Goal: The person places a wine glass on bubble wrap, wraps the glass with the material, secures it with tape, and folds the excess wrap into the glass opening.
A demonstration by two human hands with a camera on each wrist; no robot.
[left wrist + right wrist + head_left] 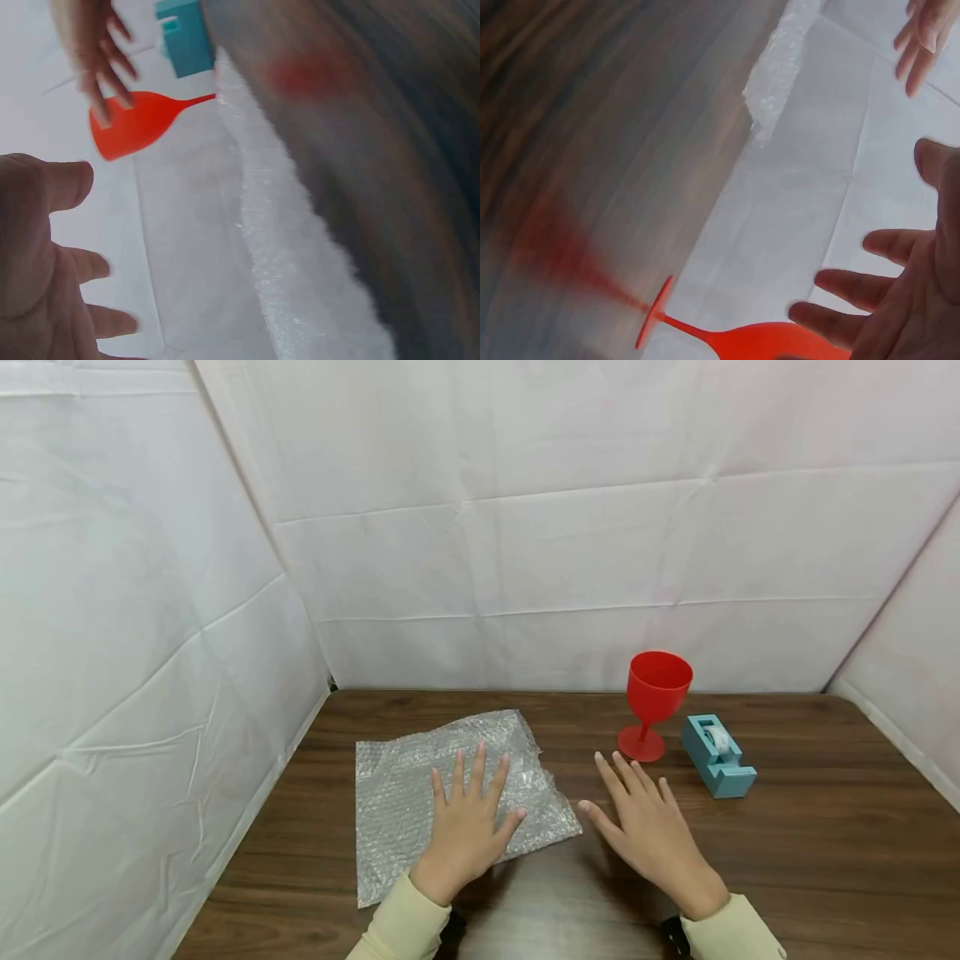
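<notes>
A sheet of bubble wrap (405,793) lies spread on the left half of the table, its right side uneven. Over it my left hand (468,827) is held with fingers spread, and it grips nothing. Right of the sheet, my right hand (648,831) hovers palm down with straight fingers, just in front of a red plastic goblet (656,689). That goblet stands upright on its round foot. Beside it to the right is a teal tape dispenser (717,758) with a roll of clear tape. In the left wrist view, the left fingers (90,264) are apart from the bubble wrap (262,247).
The dark wood table (840,827) has a glossy surface that reflects the goblet. White cloth (570,552) hangs behind the table's back edge, and more white cloth walls (135,635) stand at the left and right sides.
</notes>
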